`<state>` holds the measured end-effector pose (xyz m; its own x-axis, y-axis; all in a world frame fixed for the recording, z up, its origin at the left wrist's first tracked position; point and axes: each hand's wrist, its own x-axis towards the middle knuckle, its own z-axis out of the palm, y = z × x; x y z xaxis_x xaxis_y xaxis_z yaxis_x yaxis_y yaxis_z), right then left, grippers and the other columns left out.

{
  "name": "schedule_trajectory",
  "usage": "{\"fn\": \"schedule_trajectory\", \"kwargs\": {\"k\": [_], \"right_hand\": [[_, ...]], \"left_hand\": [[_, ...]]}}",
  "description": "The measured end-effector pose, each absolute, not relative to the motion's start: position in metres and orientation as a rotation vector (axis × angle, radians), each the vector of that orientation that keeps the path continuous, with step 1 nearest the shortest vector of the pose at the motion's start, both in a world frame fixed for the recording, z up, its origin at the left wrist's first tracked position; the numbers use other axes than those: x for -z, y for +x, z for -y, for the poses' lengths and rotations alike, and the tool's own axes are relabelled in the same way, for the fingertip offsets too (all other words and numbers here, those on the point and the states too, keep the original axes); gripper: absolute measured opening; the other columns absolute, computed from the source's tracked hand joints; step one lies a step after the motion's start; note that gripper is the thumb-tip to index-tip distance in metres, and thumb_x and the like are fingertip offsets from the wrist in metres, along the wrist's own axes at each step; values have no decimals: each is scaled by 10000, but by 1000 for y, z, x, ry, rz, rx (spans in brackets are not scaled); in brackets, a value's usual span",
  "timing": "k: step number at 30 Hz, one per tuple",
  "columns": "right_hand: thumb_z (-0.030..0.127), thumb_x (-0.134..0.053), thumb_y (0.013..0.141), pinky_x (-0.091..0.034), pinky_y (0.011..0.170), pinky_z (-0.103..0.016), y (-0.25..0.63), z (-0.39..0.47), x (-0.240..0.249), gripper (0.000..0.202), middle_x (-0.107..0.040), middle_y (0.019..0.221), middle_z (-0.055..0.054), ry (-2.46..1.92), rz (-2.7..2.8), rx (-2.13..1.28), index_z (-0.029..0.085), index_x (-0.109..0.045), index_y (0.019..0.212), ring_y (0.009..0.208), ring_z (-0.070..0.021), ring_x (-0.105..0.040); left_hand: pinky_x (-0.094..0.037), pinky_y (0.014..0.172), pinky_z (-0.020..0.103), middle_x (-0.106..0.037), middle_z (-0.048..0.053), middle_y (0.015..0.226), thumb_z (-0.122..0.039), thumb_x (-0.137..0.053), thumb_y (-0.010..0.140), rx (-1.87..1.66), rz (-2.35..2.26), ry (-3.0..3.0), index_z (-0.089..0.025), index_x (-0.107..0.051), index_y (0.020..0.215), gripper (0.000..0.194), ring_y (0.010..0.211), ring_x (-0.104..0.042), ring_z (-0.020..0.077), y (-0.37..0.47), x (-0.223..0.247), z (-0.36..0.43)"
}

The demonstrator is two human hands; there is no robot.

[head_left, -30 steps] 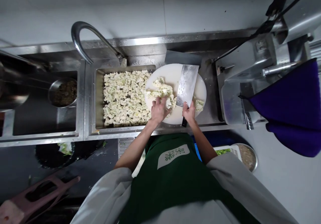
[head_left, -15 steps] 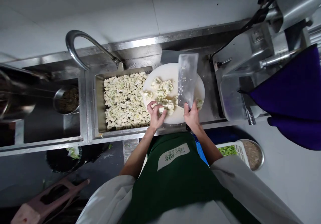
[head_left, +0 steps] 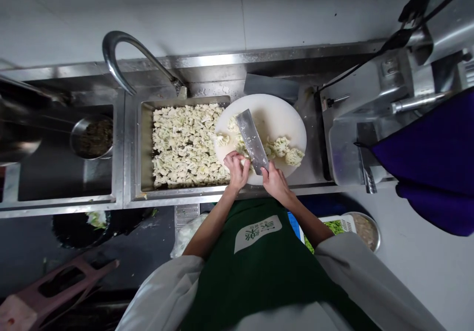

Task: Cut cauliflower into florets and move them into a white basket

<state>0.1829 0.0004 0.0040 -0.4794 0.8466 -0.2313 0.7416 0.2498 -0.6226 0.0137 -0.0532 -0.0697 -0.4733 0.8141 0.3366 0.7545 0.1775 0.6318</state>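
Note:
My right hand (head_left: pixel 275 181) is closed round the handle of a cleaver (head_left: pixel 252 139). Its broad blade stands tilted over the round white cutting board (head_left: pixel 285 116), with bits of cauliflower stuck to it. Left of the blade, my left hand (head_left: pixel 237 171) has its fingers curled on a piece of cauliflower, partly hidden by the fingers and the blade. More cauliflower pieces (head_left: pixel 281 146) lie on the board to the right of the blade, and a small floret (head_left: pixel 222 139) lies near its left edge.
A sink (head_left: pixel 146 148) full of cut cauliflower florets (head_left: pixel 187 145) adjoins the board on the left, under a curved faucet (head_left: pixel 138 54). Further left, a metal bowl (head_left: pixel 92 137) sits in a second sink. Another cleaver (head_left: pixel 366 148) rests at right, beside a purple cloth (head_left: pixel 429 158).
The cleaver has swung left and down, from the board's right side to beside my left hand. Cauliflower pieces now lie right of the blade. The whole view has shifted slightly.

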Motion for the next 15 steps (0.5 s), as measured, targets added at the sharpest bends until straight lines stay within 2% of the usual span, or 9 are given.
{"fn": "schedule_trajectory", "kwargs": {"k": [4,7,9,11,15], "right_hand": [[346,-479,1025,-499,630,-320,173,-10,6,299,-738,838,-91,-1475,2250,-1232,158,-601,1224,677,-244,-684],[408,-441,1040,-461,497,-303,166,-13,13,354,-692,765,-52,-1473,2136,-1487,146,-602,1217,480,-181,-584],[433,-433,1044,-444,464,-294,161,-11,18,378,-679,754,-43,-1466,2081,-1559,149,-602,1226,441,-161,-549],[431,-445,1042,-469,501,-290,155,-7,24,377,-686,775,-55,-1461,2061,-1518,149,-602,1237,493,-169,-583],[384,-438,1042,-550,681,-339,139,3,38,382,-737,893,-125,-1477,2068,-1379,120,-586,1275,728,-239,-698]], "left_hand": [[-357,1115,564,-535,163,1208,-504,-395,1080,-1167,-2370,1553,-209,-546,1087,332,1266,-487,317,14,70,54],[-364,1112,563,-528,169,1222,-519,-410,1074,-1186,-2324,1555,-203,-549,1094,346,1264,-487,324,10,72,57],[-356,1126,571,-522,173,1233,-509,-424,1070,-1196,-2301,1539,-201,-550,1098,334,1279,-481,329,6,73,59],[-350,1141,577,-521,170,1231,-496,-441,1066,-1166,-2314,1500,-205,-547,1090,311,1295,-474,329,4,74,61],[-362,1150,587,-518,157,1236,-494,-511,1037,-1118,-2332,1461,-219,-521,1065,276,1306,-473,321,4,74,61]]}}
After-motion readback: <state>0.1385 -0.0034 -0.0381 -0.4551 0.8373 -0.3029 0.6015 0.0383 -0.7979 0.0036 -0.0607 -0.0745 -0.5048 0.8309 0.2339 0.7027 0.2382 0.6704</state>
